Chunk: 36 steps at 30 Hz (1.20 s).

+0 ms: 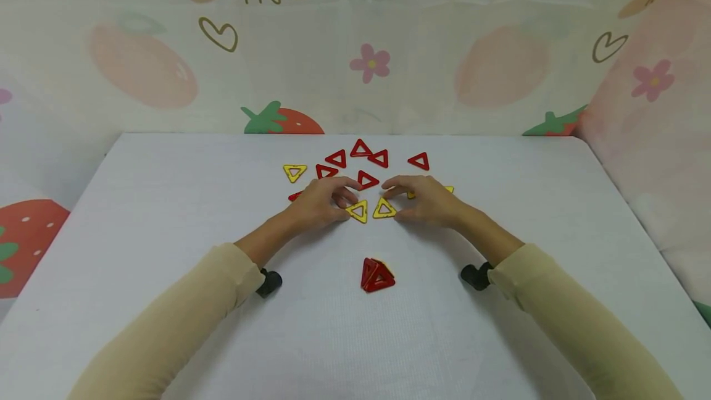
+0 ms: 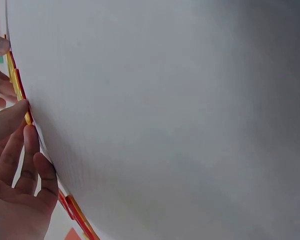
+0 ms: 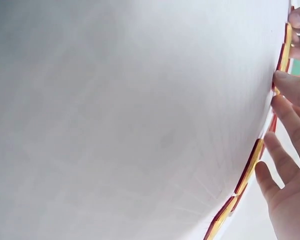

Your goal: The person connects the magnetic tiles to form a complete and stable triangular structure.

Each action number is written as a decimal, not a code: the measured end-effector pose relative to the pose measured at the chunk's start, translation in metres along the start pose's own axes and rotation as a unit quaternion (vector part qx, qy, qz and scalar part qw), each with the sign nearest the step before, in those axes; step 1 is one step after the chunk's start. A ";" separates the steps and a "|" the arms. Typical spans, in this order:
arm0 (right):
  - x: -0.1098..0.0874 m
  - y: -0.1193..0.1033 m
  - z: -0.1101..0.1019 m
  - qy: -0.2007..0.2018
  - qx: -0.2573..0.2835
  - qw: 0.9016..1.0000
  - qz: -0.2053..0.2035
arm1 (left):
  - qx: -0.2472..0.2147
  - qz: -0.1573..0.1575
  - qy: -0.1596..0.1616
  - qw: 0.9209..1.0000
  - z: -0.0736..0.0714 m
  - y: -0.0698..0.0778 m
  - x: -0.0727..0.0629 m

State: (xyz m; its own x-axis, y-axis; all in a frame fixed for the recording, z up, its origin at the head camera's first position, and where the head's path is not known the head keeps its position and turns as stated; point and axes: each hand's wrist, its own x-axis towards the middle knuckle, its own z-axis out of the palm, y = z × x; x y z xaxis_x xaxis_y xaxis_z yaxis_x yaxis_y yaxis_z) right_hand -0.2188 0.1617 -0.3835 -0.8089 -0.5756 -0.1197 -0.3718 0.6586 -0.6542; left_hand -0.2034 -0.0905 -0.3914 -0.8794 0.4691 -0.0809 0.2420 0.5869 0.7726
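Observation:
Two yellow triangular tiles lie side by side in the head view, a narrow gap between them. My left hand (image 1: 321, 202) pinches the left yellow triangle tile (image 1: 363, 211) at its outer corner, thumb in front. My right hand (image 1: 428, 201) holds the right yellow triangle tile (image 1: 384, 216) the same way, thumb at its lower right corner. In the left wrist view the left thumb and fingertips (image 2: 12, 117) meet at the end of a tile seen edge-on. Nearer me stands a small pyramid of red triangles (image 1: 378, 276) with a yellow edge showing.
Several red triangle tiles (image 1: 368, 185) lie beyond the hands. A yellow triangle tile (image 1: 295, 178) lies at the far left of the group; another yellow tile (image 1: 449, 189) is partly hidden behind the right hand. A white table (image 1: 166, 202) stands before a printed cloth (image 1: 333, 36).

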 end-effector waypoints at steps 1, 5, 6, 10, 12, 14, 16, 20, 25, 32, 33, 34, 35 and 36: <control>0.000 0.000 0.000 0.000 0.000 1.000 -0.001 | 0.001 0.002 0.000 1.000 0.000 0.000 0.000; -0.001 -0.001 0.001 -0.002 0.000 1.000 -0.009 | 0.002 0.008 -0.002 1.000 0.002 0.001 0.000; -0.001 -0.001 0.001 -0.003 -0.001 1.000 -0.011 | 0.002 0.008 -0.003 1.000 0.002 0.001 0.000; -0.001 -0.004 0.002 -0.008 -0.011 1.000 -0.021 | 0.000 0.008 -0.006 1.000 0.003 0.001 0.000; -0.001 -0.006 0.002 -0.011 -0.015 1.000 -0.025 | -0.003 0.009 -0.008 1.000 0.003 0.002 0.000; -0.001 -0.007 0.003 -0.014 -0.020 0.999 -0.028 | -0.005 0.011 -0.011 1.000 0.004 0.002 -0.001; -0.002 -0.008 0.004 -0.016 -0.024 0.999 -0.031 | -0.008 0.015 -0.015 1.000 0.005 0.003 -0.001; -0.001 -0.007 0.006 -0.014 -0.030 0.999 -0.040 | -0.009 0.024 -0.017 1.000 0.007 0.004 -0.001; -0.002 -0.007 0.006 -0.011 -0.029 0.998 -0.046 | -0.008 0.020 -0.015 1.000 0.008 0.005 -0.002; -0.001 -0.006 0.007 -0.012 -0.033 0.998 -0.043 | -0.013 0.023 -0.018 0.999 0.009 0.005 -0.002; -0.001 -0.007 0.007 -0.013 -0.032 0.998 -0.043 | -0.013 0.024 -0.018 0.999 0.009 0.005 -0.002; -0.001 -0.007 0.006 -0.013 -0.032 0.998 -0.043 | -0.013 0.025 -0.019 0.999 0.009 0.005 -0.003; -0.001 -0.007 0.006 -0.013 -0.033 0.998 -0.044 | -0.013 0.025 -0.019 0.999 0.009 0.005 -0.003; -0.001 -0.008 0.006 -0.013 -0.034 0.998 -0.043 | -0.014 0.025 -0.019 0.999 0.009 0.005 -0.003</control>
State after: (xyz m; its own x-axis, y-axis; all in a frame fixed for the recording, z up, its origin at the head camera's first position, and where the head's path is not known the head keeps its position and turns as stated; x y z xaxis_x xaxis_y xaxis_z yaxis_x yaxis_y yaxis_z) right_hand -0.2122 0.1542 -0.3828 -0.7602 -0.6441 -0.0852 -0.4712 0.6368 -0.6103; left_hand -0.1962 -0.0828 -0.3933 -0.8496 0.5235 -0.0649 0.2740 0.5431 0.7937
